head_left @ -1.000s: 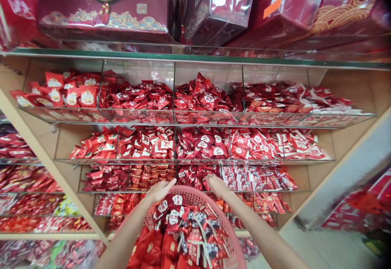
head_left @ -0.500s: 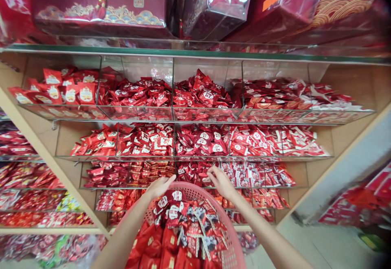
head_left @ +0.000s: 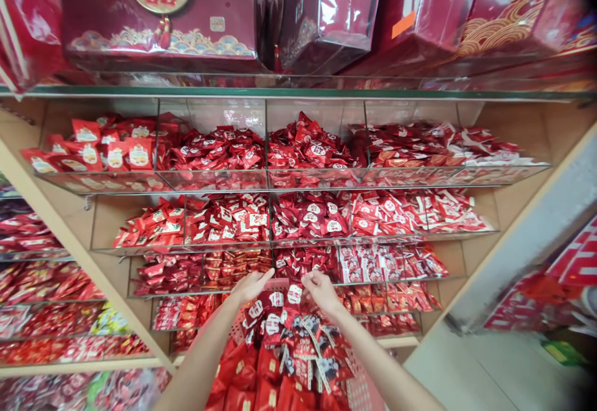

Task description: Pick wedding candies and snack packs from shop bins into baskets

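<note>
A pink plastic basket [head_left: 361, 374] is in front of me, tilted toward the shelves and filled with wrapped candy packets. My left hand [head_left: 252, 286] is at its far left rim, thumb extended, with some fingers hidden behind the rim. My right hand [head_left: 321, 291] is over the far side of the basket, fingers curled in a pinch. A dark red candy packet [head_left: 295, 294] with a white label is at those fingertips. Similar dark red packets [head_left: 273, 323], plain red packets [head_left: 241, 367] and packets with black-and-white pictures [head_left: 305, 349] lie in the basket.
Glass-fronted shelves [head_left: 317, 218] hold candy packets in divided compartments. Above them, maroon gift boxes [head_left: 186, 19] stand on a glass shelf [head_left: 298, 92]. More packets fill shelves [head_left: 51, 280] at left. Red goods [head_left: 536, 299] are at right, above the tiled floor [head_left: 459, 374].
My right hand has moved left and down from the shelf front to the basket. A dark red packet now shows beside its fingertips. My left hand stays by the rim; the view has shifted slightly.
</note>
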Tool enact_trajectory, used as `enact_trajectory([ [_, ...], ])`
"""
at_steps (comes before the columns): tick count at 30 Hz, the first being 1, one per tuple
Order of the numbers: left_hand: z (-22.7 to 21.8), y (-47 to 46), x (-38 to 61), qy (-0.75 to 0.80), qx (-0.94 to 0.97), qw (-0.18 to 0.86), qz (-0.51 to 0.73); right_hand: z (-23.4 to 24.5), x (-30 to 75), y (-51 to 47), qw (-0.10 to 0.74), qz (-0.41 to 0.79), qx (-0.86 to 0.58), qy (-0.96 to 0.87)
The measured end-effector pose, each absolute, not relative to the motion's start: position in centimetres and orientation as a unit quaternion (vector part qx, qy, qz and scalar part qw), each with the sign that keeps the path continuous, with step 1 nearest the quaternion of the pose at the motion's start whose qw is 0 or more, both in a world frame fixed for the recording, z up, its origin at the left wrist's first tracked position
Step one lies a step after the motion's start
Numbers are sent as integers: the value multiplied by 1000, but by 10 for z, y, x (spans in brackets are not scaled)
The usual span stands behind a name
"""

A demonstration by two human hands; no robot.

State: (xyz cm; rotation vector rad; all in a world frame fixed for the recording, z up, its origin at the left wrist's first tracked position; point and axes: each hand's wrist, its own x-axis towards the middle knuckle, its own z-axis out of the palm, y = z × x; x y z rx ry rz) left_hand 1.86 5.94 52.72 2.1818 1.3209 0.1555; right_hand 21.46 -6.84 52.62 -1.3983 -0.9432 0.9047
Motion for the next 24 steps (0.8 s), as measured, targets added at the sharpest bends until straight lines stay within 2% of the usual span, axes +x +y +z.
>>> enact_trajectory([
  [14, 529, 58, 14, 443, 850, 276, 73, 499, 136, -62, 521, 455, -627, -358],
  [24, 527, 62, 15, 445, 848, 280, 68, 481, 116, -82, 565, 449, -607, -333],
])
